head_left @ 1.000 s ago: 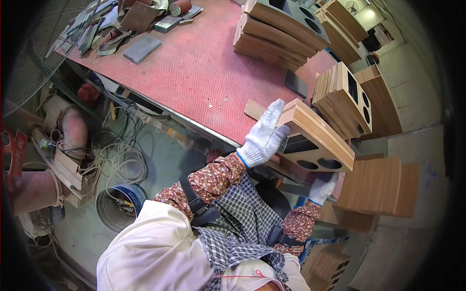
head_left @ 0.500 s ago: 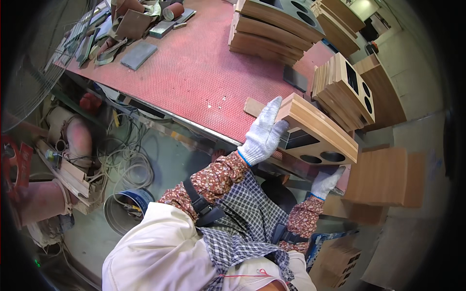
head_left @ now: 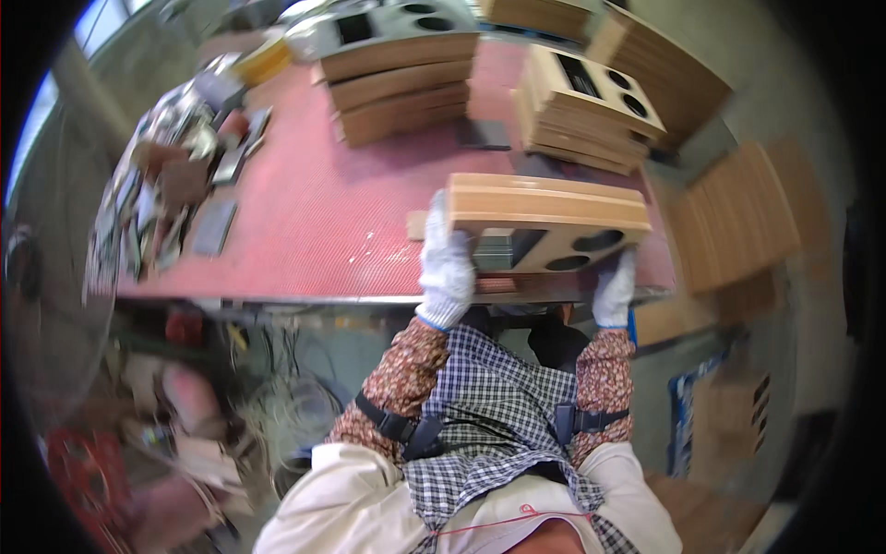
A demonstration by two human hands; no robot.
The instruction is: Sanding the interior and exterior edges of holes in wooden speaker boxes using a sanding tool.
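Head view: Person stood at the front edge of a red, mesh-patterned worktop (head_left: 300, 217), both hands gloved in white knit. Left hand (head_left: 446, 268) gripped the left end of a thick wooden panel (head_left: 544, 210), fingers stretched up along that end. Right hand (head_left: 613, 288) at the panel's lower right corner, touching it; fingers blurred and partly hidden, so could not tell whether they closed on it. Panel stood tilted near the worktop's front edge, long side up, its face with a dark rectangular opening and two round holes turned toward the person.

Small wooden strip (head_left: 416, 225) lay just beside the left hand. Behind the panel, a pale wooden stack (head_left: 554, 129) with similar cut-outs; farther left, a grey-topped stack (head_left: 397, 90). Dark flat block (head_left: 486, 136) between the two stacks. At far left, a grey block (head_left: 215, 228) near a jumbled pile (head_left: 183, 183). Curved boards (head_left: 738, 217) stood off to the right of the worktop
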